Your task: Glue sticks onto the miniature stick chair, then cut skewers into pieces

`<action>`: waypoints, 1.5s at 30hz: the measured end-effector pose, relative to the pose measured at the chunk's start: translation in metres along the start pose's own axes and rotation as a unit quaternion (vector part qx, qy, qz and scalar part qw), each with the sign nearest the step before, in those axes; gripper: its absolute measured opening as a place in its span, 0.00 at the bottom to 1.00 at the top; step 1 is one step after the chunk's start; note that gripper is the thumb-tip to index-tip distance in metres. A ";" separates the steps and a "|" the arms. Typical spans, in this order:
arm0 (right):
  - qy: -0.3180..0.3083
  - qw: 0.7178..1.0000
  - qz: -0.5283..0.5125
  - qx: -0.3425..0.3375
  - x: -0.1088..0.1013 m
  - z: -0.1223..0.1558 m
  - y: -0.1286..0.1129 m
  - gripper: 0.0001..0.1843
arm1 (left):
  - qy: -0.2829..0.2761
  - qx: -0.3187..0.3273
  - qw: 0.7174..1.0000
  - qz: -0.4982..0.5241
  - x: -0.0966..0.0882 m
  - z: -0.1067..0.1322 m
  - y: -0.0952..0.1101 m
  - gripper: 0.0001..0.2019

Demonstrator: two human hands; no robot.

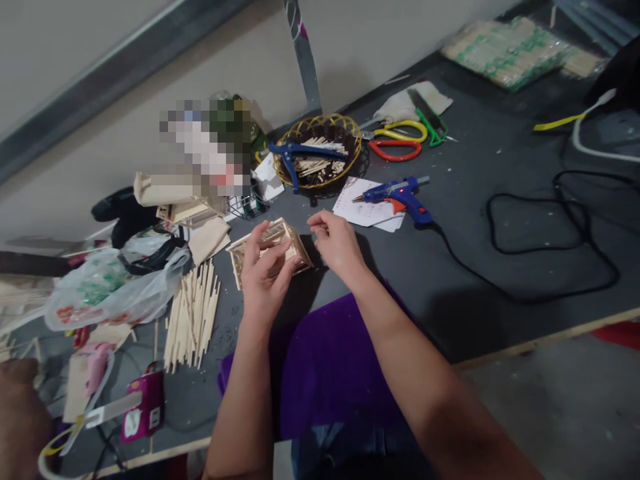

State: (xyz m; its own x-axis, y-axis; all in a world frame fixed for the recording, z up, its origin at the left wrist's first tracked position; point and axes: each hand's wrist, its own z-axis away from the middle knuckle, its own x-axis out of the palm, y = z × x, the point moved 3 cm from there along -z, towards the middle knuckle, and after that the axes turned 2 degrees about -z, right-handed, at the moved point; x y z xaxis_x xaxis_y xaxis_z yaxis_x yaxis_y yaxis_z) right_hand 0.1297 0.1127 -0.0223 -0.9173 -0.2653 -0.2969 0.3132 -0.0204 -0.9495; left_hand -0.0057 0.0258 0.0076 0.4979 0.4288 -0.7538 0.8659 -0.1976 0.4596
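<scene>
My left hand (pixel 265 270) is closed around a small box-like frame (pixel 301 248) built from thin wooden sticks, tilted above the dark table. Just right of the frame and apart from it, my right hand (pixel 336 245) has its fingertips pinched together; whatever they may hold is too small to make out. A blue hot glue gun (pixel 407 198) lies on printed paper (pixel 350 205) beyond my right hand. To the left of the frame, a loose pile of wooden sticks (pixel 193 317) rests on the table.
Behind my hands stands a wicker basket (pixel 357 143) with stick pieces and a blue cutter (pixel 290 157) across it. Scissors (pixel 400 150) lie beside it. The glue gun's black cord (pixel 493 283) loops rightward. Plastic bags (pixel 120 287) and a magenta power box (pixel 143 403) lie left.
</scene>
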 end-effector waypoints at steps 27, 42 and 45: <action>0.035 0.999 -0.002 -0.035 -0.016 0.014 -0.021 0.21 | 0.010 -0.009 1.000 0.015 0.000 -0.001 0.002 0.13; -0.031 0.998 0.058 -0.020 -0.001 0.011 -0.014 0.08 | 0.006 0.003 1.000 -0.002 0.000 0.000 0.002 0.13; -0.034 0.998 0.052 -0.020 -0.001 0.012 -0.015 0.08 | 0.005 0.008 1.000 0.000 -0.001 0.000 0.003 0.14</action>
State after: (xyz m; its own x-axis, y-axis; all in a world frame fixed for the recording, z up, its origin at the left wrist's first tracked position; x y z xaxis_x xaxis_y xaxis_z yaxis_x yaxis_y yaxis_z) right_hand 0.1285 0.1019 -0.0071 -0.8611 -0.3291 -0.3875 0.3946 0.0479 -0.9176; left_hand -0.0037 0.0253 0.0094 0.4973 0.4380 -0.7489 0.8667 -0.2107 0.4522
